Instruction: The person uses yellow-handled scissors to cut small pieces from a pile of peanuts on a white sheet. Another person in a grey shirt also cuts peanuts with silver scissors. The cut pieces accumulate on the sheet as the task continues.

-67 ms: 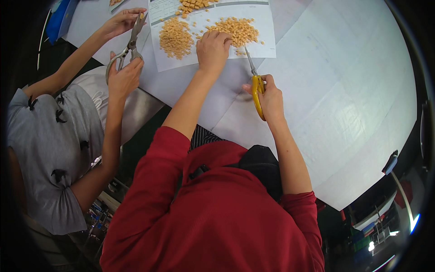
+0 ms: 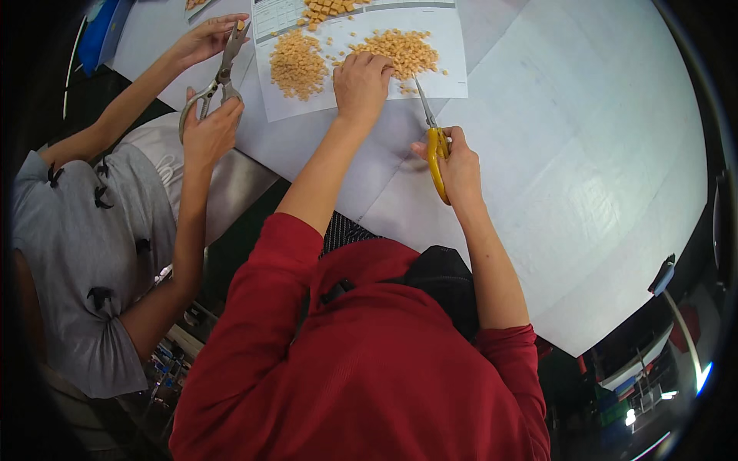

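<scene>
Yellow-handled scissors are held in my right hand, their blades pointing away from me. The blade tips reach the near edge of a pile of small tan pieces. My left hand is closed at the left side of that pile, fingers bent down into it; what the fingertips pinch, if anything, is hidden. Another pile of small tan pieces lies left of this hand. Both piles rest on a white printed sheet. Larger tan cubes are heaped at its far side.
On my left a co-worker's hand grips metal shears; the other hand holds a small tan piece by the blades. A blue bin stands at the far left. The white-covered table ends in an edge at right.
</scene>
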Tool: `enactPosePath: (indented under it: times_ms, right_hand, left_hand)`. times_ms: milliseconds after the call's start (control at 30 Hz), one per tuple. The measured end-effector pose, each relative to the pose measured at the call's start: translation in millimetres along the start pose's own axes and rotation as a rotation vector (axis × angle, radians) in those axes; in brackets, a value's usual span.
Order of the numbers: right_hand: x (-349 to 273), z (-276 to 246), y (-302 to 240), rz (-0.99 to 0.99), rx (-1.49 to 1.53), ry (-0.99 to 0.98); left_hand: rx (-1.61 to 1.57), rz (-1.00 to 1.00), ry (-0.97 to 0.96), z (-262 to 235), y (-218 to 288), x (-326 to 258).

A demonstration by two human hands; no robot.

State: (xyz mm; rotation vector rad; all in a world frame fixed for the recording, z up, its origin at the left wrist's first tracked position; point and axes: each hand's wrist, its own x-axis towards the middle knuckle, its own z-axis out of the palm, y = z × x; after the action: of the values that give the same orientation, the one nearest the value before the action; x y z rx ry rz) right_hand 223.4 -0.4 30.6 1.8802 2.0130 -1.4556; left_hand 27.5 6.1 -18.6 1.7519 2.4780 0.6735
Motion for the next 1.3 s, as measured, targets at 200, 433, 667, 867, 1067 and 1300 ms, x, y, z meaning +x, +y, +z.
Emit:
enactPosePath:
  times_ms: [200, 433, 667, 867, 1067, 1300]
  right_hand:
    - [-1, -1, -3, -0.015, 0.018, 0.027]
    - [1, -7, -11, -0.017, 0.046, -0.032]
    - [-3, -4, -13, -0.076, 0.078, -0.024]
    - [-6, -3, -20, -0.096, 0.085, -0.061]
    - [-9, -3, -21, -0.128, 0.017, -0.042]
    - [-12, -3, -24, -0.145, -0.023, -0.037]
  left_hand:
    - [0.161, 0.103, -0.010, -1, -1, -5]
    - [0.140, 0.106, -0.013, -2, -3, -3]
    - [-0.866, -0.635, -0.154, -13, 0, 1]
    - [-1.451, -1.053, -0.180, -29, 9, 5]
    - [-1.510, -1.076, -0.222, -31, 7, 1]
    - [-1.447, -1.009, -0.135, -29, 12, -6]
